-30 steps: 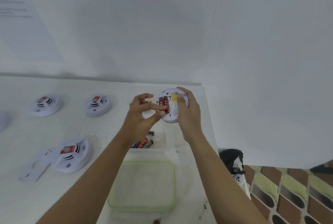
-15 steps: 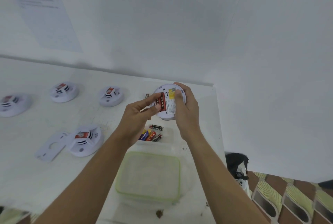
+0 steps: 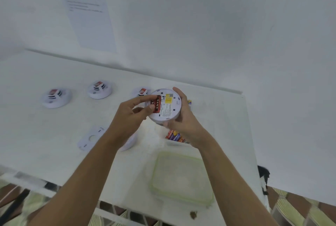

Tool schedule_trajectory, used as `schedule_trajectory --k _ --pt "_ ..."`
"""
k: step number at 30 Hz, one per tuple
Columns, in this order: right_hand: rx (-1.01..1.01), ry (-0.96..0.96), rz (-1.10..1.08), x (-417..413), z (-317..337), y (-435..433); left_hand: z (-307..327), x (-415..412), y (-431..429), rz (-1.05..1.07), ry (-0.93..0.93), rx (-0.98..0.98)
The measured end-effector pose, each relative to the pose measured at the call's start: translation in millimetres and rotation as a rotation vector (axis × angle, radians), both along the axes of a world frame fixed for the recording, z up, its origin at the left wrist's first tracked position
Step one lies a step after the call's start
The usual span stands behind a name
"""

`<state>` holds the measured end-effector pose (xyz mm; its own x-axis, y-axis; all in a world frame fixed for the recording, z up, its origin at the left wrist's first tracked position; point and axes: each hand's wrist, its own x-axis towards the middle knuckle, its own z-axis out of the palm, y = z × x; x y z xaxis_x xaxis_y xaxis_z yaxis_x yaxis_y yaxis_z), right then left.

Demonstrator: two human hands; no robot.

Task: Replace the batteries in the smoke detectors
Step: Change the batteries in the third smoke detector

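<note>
Your right hand [image 3: 183, 122] gripped the smoke detector [image 3: 166, 110], likely light and rigid, by its rim; your left hand [image 3: 131, 114] pinched its small battery [image 3: 157, 107].

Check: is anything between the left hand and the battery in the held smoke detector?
Nothing visible. The right hand holds the smoke detector above the table, its back toward the camera, and the left hand pinches the red battery in its open bay.
</note>
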<state>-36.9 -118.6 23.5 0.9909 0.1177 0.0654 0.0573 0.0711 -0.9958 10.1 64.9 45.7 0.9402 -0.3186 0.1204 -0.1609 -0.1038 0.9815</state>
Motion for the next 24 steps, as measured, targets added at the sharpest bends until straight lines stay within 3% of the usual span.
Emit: schedule_trajectory --k 3,7,12,16,20,24 --pt "-0.098 0.009 0.055 4 -4 21 4 1 31 0.005 0.029 0.024" --pt "-0.146 -0.078 0.003 11 -5 54 1 3 64 0.016 0.061 0.005" --pt "-0.17 -0.056 -0.045 13 -11 81 -7 12 104 0.098 0.079 -0.017" --pt "-0.125 -0.036 -0.09 12 -16 94 -36 28 138 0.283 0.068 0.302" --pt "-0.106 -0.025 -0.114 10 -20 102 -66 38 160 0.142 0.126 0.853" --pt "-0.141 -0.004 -0.129 9 -25 109 -75 37 158 0.063 0.011 1.06"
